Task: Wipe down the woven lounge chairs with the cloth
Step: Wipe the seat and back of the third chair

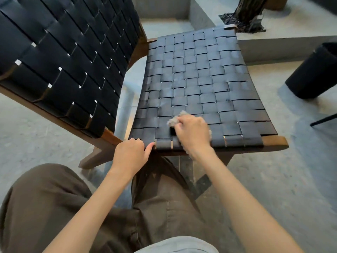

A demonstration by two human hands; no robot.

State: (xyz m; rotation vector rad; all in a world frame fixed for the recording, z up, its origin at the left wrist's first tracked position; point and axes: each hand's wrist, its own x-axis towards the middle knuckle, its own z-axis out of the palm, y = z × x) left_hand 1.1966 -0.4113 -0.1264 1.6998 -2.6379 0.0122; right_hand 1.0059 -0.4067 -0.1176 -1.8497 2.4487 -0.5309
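A lounge chair with a black woven-strap seat [200, 79] on a brown wooden frame fills the middle; its woven backrest [63, 57] rises at the left. My right hand [193, 132] grips a small grey cloth [174, 120] and presses it on the seat near the front edge. The cloth shows only at my fingertips and beside my wrist. My left hand [130, 154] holds the front left corner of the seat frame, fingers curled over the edge and thumb along the front rail.
A black cylindrical bin [313, 72] stands at the right on the concrete floor [273, 179]. A concrete step [284, 46] and a dark tree trunk [249, 10] lie behind the seat. My knees in brown trousers [54, 207] are below.
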